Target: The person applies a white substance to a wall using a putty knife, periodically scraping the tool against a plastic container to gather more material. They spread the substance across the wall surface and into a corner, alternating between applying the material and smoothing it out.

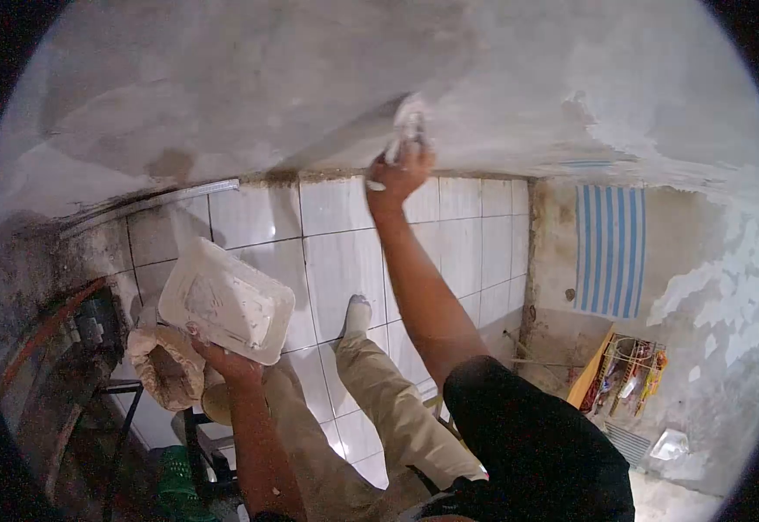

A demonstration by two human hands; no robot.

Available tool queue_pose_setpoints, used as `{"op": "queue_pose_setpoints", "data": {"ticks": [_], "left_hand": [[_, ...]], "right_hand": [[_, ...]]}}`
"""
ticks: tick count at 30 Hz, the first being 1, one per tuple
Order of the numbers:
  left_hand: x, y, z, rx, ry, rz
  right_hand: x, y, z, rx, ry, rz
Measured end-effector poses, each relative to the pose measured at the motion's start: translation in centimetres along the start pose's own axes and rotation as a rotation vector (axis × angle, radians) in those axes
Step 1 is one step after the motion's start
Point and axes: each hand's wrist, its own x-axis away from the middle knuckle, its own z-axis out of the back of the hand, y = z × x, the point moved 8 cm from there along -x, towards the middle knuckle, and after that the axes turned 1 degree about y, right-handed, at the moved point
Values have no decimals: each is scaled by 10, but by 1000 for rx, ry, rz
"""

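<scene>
My right hand [399, 171] is raised to the grey plastered wall [249, 78] and grips a putty knife [410, 122] whose blade presses flat on the wet plaster. My left hand [227, 358] holds up a white rectangular tray [227, 300] from below; the tray is smeared with white putty. A white tiled wall band [336, 252] lies beneath the plaster line. My bent leg in khaki trousers [388, 400] and a grey sock [357, 315] show between my arms.
An open sack of powder [166, 365] sits at lower left beside a green object [175, 483] and a dark metal frame [123, 418]. A blue-and-white striped cloth [610, 250] hangs at right. A wire rack with packets [627, 374] stands below it.
</scene>
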Motion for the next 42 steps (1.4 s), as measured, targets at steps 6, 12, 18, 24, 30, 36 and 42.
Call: {"op": "queue_pose_setpoints", "data": {"ticks": [6, 12, 18, 24, 30, 36, 42], "left_hand": [[19, -21, -29, -200, 73, 46], [29, -47, -14, -216, -5, 57], [44, -46, 1, -282, 26, -5], [58, -63, -45, -343, 3, -51], [12, -31, 1, -572, -107, -227], [29, -44, -63, -540, -37, -33], [6, -13, -66, -639, -88, -168]], "right_hand": [[78, 18, -64, -201, -588, 41], [143, 165, -74, -1055, -257, -1259], [138, 156, -127, -1587, -69, -1884], [105, 125, -71, -1385, 565, -1396], [137, 135, -48, -1116, -231, -997], [229, 110, -71, -1249, -138, -1554], [300, 73, -238, -1758, 377, -1437]]}}
